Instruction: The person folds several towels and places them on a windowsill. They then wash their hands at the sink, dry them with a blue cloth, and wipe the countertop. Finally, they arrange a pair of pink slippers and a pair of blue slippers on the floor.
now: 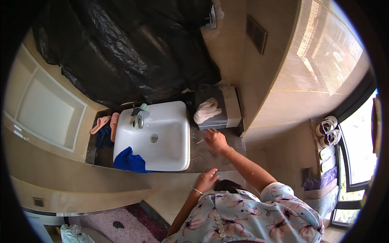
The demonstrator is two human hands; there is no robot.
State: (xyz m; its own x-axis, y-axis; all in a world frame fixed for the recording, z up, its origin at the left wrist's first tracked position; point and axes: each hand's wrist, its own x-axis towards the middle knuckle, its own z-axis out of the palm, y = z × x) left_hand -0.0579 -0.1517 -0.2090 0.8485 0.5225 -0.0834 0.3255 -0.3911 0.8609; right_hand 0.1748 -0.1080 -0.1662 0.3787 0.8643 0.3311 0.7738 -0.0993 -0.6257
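My right hand (216,140) reaches over the dark countertop (200,156), fingers stretched toward the front of a grey box (214,121) and slightly blurred. Whether the fingertips touch the box cannot be made out. On top of this box lies a crumpled off-white towel (208,110). My left hand (206,180), with a bracelet at its wrist, hangs in front of the counter near my body. Its fingers are loosely bent and apart, with nothing visible in them. Left of both hands is a white washbasin (172,139) with a metal faucet (139,120); a blue cloth (131,160) drapes over its front left rim.
Pink slippers (114,125) and a dark blue cloth (104,137) lie left of the basin. Black plastic sheeting (133,52) covers the wall behind. Shoes (330,137) and folded towels (322,193) line a ledge by the window at right. A pinkish rug (117,222) lies at lower left.
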